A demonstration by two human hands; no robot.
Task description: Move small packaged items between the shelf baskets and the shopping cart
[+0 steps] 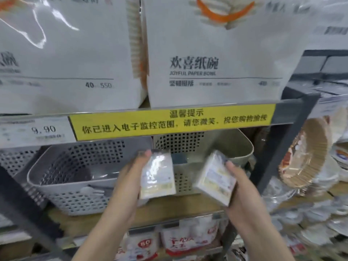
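In the lower middle, the left hand (130, 178) grasps one small pack (157, 176) and the right hand (239, 185) grasps another small pack (216, 178), in front of the beige basket (243, 147).

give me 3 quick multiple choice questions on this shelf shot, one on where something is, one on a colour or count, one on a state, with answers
1. Where is the beige basket?
A. right of the grey basket
B. on the top shelf
C. left of the grey basket

2. What colour is the long notice strip on the shelf edge?
A. red
B. yellow
C. blue

3. What are the hands doing?
A. both hang free
B. only one holds a packet
C. each holds a packet

Answers:
1 A, it stands to the right of the grey basket on the same shelf.
2 B, the strip is yellow with dark print.
3 C, the left hand grips the left packet and the right hand grips the right packet.
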